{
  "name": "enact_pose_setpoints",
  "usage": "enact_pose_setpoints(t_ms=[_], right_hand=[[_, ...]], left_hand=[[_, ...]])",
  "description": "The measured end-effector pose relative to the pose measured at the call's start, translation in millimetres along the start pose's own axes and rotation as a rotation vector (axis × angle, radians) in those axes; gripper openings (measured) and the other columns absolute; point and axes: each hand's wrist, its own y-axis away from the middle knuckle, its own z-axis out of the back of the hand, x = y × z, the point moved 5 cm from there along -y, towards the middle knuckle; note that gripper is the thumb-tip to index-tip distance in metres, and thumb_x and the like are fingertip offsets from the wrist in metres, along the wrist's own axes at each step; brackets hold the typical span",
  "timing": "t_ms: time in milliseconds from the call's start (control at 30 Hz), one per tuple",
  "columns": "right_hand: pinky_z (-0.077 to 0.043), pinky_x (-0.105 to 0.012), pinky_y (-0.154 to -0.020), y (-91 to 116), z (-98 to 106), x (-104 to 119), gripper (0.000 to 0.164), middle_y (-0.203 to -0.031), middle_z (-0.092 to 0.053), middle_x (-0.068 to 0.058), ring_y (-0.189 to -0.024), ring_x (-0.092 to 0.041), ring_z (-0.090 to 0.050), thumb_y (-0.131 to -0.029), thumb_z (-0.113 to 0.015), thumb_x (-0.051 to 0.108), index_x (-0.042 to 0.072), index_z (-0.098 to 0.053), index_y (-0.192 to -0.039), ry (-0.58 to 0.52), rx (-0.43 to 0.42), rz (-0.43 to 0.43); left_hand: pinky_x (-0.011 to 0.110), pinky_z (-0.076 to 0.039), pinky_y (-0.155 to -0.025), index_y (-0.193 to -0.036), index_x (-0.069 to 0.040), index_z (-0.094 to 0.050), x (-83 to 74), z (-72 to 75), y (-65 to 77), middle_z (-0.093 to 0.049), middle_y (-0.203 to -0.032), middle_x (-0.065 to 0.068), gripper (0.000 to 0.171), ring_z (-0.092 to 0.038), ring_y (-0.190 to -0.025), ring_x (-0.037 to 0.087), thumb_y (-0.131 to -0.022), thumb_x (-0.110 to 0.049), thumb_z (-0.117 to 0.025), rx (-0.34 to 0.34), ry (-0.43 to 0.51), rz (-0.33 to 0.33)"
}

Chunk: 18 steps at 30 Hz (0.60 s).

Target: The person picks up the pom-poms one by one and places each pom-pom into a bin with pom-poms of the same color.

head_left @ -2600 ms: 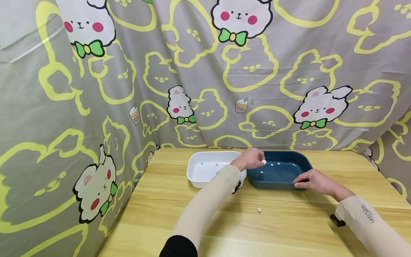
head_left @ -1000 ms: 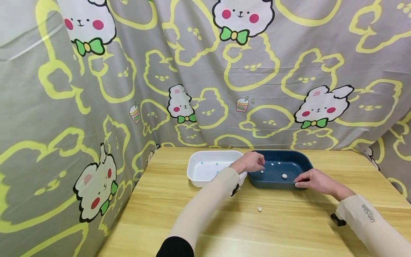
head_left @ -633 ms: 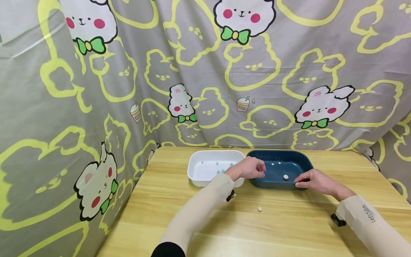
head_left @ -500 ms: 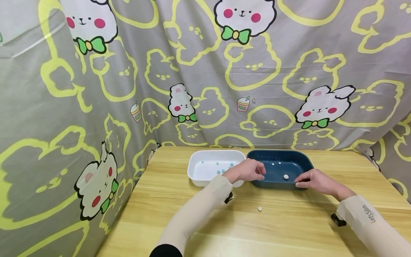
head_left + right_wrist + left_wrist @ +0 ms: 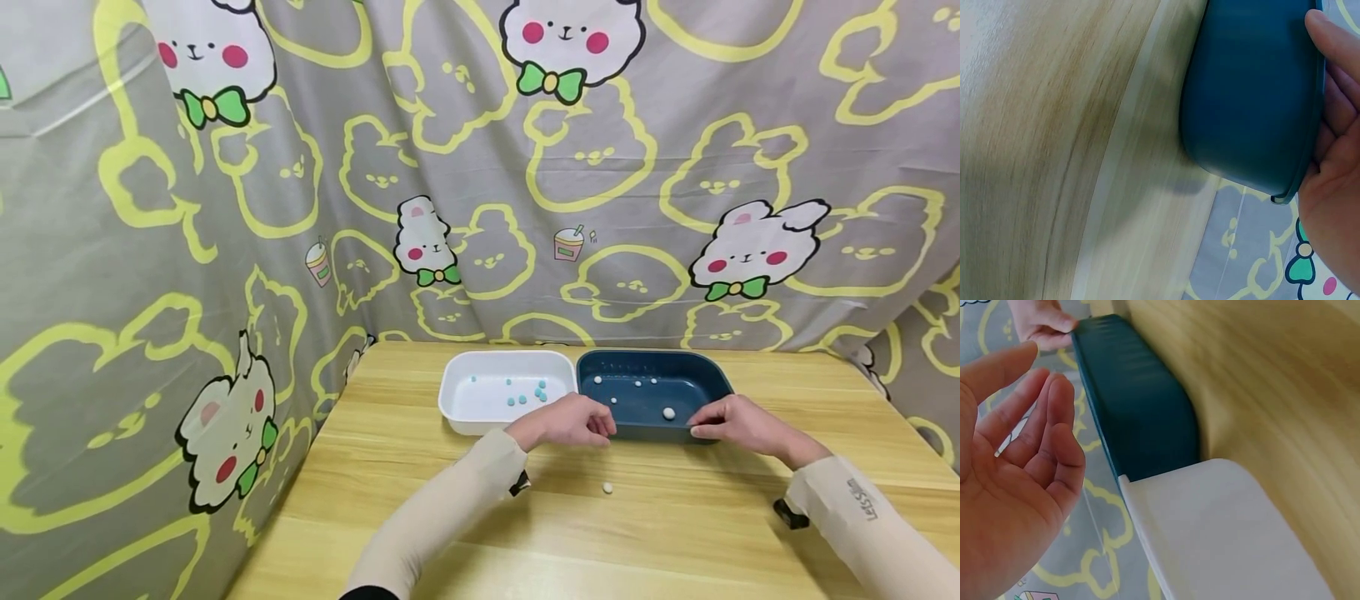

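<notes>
In the head view my left hand point(image 5: 566, 421) hovers by the near edge where the two tubs meet, its fingers loosely curved with nothing between them. The left wrist view shows its palm and bare fingertips point(image 5: 1060, 394). My right hand point(image 5: 744, 427) pinches the near right rim of a dark blue rectangular tub point(image 5: 645, 432), thumb on the outer wall in the right wrist view. Several small white balls lie in the blue tub, including one larger ball point(image 5: 669, 413). Another small white ball point(image 5: 607, 488) rests on the table in front of the left hand.
A white rectangular tub point(image 5: 468, 427) stands left of the blue one, close against it, with several small light-blue balls point(image 5: 522, 400) inside. The wooden table point(image 5: 540, 533) reaches back to a grey curtain point(image 5: 480, 167) printed with cartoon animals.
My left hand released the larger white ball into the blue tub, then drew back toward the near edge, uncovering more of both tubs. The right hand stays on the rim.
</notes>
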Motion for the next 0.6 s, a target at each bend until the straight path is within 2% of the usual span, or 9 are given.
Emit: enact_pose_setpoints(t_ms=[433, 600], right_hand=[[-0.05, -0.024, -0.065, 0.0, 0.5, -0.4, 0.014, -0.09, -0.07, -0.001, -0.081, -0.001, -0.059, -0.088, -0.068, 0.02, 0.008, -0.074, -0.092, 0.012, -0.001, 0.004], [-0.05, -0.023, -0.065, 0.1, 0.1, -0.8, 0.014, -0.09, -0.07, 0.0, -0.08, -0.001, -0.059, -0.088, -0.068, 0.021, 0.009, -0.074, -0.092, 0.017, -0.004, 0.006]], left_hand=[[0.008, -0.042, -0.071, -0.104, -0.007, -0.068, -1.5, -23.2, 10.9, -0.068, -0.094, -0.004, 0.02, -0.056, -0.076, -0.005, -0.085, -0.014, -0.071, 0.095, -0.044, -0.081], [0.006, -0.042, -0.07, -0.101, -0.009, -0.068, 0.1, -31.8, 13.1, -0.067, -0.091, -0.007, 0.021, -0.055, -0.075, -0.007, -0.083, -0.018, -0.074, 0.111, -0.062, -0.085]])
